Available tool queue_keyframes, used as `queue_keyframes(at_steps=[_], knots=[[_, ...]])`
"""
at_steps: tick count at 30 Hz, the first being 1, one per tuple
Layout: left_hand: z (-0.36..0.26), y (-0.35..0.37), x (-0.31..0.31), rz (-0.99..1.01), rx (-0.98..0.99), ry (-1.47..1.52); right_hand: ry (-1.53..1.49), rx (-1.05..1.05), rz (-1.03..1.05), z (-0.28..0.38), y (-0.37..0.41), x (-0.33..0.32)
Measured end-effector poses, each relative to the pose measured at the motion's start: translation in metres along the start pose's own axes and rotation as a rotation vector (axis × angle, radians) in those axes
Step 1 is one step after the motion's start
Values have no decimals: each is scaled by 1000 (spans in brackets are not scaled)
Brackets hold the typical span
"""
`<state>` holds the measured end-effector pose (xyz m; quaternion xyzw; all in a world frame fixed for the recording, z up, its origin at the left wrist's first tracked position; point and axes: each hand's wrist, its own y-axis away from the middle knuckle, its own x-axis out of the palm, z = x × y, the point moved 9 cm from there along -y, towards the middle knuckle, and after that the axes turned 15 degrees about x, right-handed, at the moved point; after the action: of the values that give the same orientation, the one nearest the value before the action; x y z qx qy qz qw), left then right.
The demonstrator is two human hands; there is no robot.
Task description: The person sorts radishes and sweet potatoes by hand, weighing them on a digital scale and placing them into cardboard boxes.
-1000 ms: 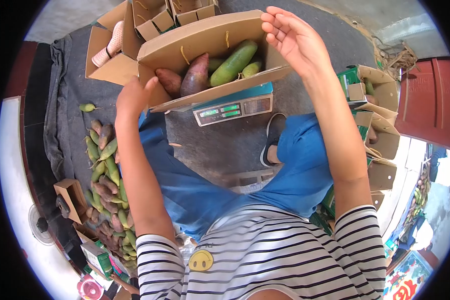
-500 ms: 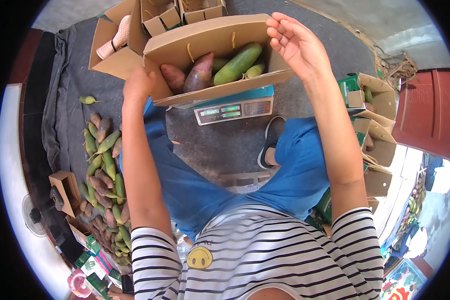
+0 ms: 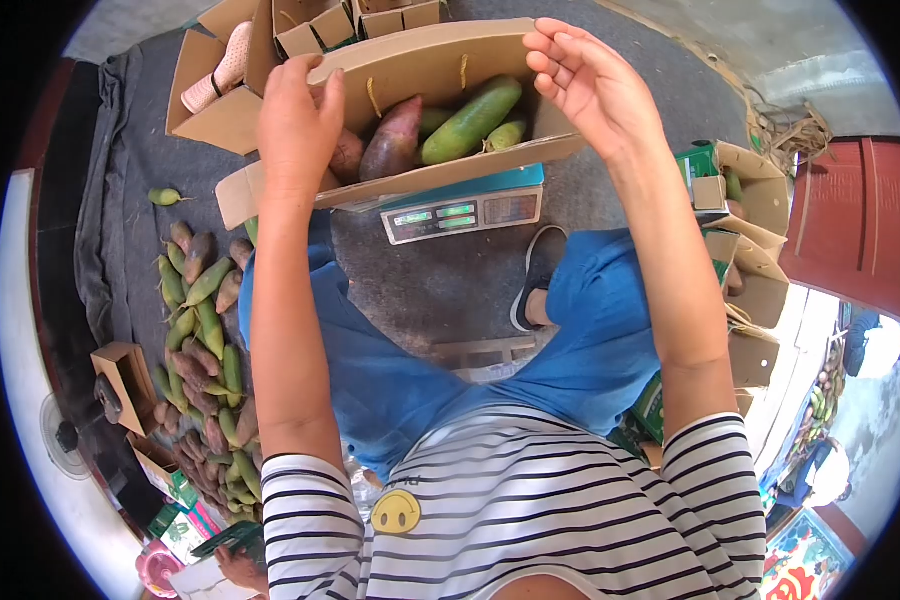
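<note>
An open cardboard carton (image 3: 440, 172) with yellow rope handles rests on a digital scale (image 3: 462, 212) with lit green displays. Inside lie several large, long mangoes, among them a green mango (image 3: 472, 122) and a purple-red mango (image 3: 391, 140). My left hand (image 3: 298, 125) is over the carton's left end, thumb spread from the fingers, partly covering a reddish mango. A cardboard flap (image 3: 238, 195) juts out beside that wrist. At the back right corner, my right hand (image 3: 592, 88) has its fingers apart and loosely bent, fingertips right at the carton's edge.
A pile of green and purple mangoes (image 3: 205, 360) lies on the dark cloth at left, with a lone mango (image 3: 165, 197) above it. Behind stands a carton (image 3: 210, 120) holding a pink mesh roll. Filled cartons (image 3: 750, 255) line the right. Another person's hand (image 3: 240, 568) shows at lower left.
My left hand has moved up and right over the carton's left end, and a flap now sticks out there. My right hand stays at the corner. Another person's hand shows more at lower left.
</note>
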<state>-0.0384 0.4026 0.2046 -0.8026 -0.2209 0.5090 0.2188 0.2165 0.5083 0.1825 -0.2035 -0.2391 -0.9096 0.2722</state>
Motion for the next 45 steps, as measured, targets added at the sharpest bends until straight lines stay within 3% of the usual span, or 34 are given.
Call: queue_keyframes(at_steps=[6,11,20,25,34,35,45], knots=[[-43,6,36,189,155,-62,14,12,-22,-4,-1,3],[-65,14,57,352,137,-42,-7,22,-1,-5,-3,6],[-89,17,56,225,269,-83,-54,68,-4,-5,-1,5],[-105,29,74,461,257,43,-69,67,-1,-8,0,3],[-110,46,91,709,292,107,-48,103,-6,-15,-1,8],[-114,44,85,591,363,90,-48,105,-2,-16,0,9],[-101,55,103,681,315,17,-49,107,-2,-15,0,11]])
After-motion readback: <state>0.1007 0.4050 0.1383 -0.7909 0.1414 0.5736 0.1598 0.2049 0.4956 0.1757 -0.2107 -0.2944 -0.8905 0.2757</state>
